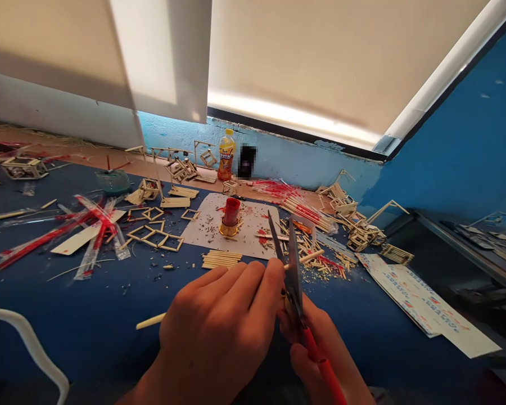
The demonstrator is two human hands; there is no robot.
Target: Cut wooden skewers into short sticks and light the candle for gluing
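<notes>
My left hand (227, 315) is closed around a thin pale wooden stick (150, 321). One end of the stick juts out to the left of the hand, the other passes between scissor blades on the right. Red-handled scissors (295, 270) are in my right hand (326, 343), blades apart and pointing away from me. Just beyond my left hand lies a row of short sticks (222, 259). Behind it, a red cylinder (231, 211) stands in a gold-coloured base on a white board (202, 228) strewn with dark crumbs.
Stick frames (156, 233) and red-marked plastic wrappers (96, 225) lie on the left of the blue tabletop (143, 365). Cut stick pieces (320, 267) are heaped right of the board. Stick models (365, 230) and printed sheets (425, 298) are farther right. A drink bottle (226, 157) stands by the wall.
</notes>
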